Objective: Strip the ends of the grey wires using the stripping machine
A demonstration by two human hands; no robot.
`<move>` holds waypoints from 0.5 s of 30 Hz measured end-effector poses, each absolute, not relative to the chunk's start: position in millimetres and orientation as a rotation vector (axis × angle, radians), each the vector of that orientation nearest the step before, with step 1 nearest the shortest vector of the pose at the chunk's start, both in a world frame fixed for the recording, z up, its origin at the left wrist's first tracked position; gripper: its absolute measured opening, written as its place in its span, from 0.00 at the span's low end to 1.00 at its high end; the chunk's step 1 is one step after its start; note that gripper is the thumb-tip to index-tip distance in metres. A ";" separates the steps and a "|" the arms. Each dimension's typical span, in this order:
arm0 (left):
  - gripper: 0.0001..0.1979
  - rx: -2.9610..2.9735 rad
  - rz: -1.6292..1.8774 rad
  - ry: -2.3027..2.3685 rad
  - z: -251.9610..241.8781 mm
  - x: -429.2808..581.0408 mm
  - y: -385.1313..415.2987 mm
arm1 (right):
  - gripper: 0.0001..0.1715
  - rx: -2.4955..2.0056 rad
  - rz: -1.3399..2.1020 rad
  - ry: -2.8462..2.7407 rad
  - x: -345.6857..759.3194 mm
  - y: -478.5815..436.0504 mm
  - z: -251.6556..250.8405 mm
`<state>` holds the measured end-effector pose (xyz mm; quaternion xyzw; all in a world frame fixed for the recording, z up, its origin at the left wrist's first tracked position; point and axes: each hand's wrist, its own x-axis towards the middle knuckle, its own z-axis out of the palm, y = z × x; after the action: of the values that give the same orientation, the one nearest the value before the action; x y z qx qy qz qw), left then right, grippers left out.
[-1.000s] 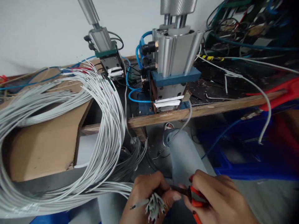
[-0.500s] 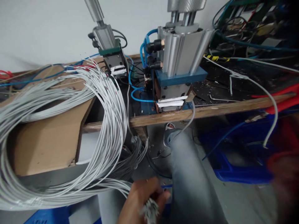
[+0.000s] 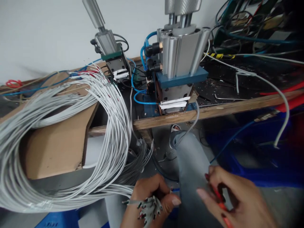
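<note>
Before the desk [image 3: 213, 112], keeps wires [image 3: 150, 207] clamped in left fingers [image 3: 169, 202]; brings red tool [image 3: 217, 192] back lower right, gripped in right fingers [image 3: 207, 200], apart from wires.

Beyond the left hand [image 3: 144, 190], a black-topped, wood-edged bench [image 3: 223, 110] bears a green-plated silver metal press [image 3: 106, 44] and a blue-plated silver metal press [image 3: 179, 57]; leftward lies a flat brown cardboard sheet [image 3: 57, 148]; beyond the right hand [image 3: 239, 196], a thin L-shaped metal rod [image 3: 228, 98].

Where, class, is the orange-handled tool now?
The orange-handled tool is low right in the head view, in the right hand, right of the cable ends in the left hand.
</note>
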<state>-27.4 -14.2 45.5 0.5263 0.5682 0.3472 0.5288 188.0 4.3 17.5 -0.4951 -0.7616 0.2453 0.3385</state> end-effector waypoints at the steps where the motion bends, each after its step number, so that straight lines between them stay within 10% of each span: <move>1: 0.30 1.248 0.820 1.355 46.4 -28.1 -14.0 | 0.21 -1.264 0.649 -2.051 182.6 1.5 16.7; 15: 0.26 1.233 0.806 1.517 47.6 -37.2 -20.9 | 0.21 -1.364 0.620 -2.060 190.0 11.0 7.4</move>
<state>-37.2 -20.9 47.6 0.5079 0.6249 0.3320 0.4912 190.0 11.0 7.4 -0.5120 -0.7732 0.2327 0.2929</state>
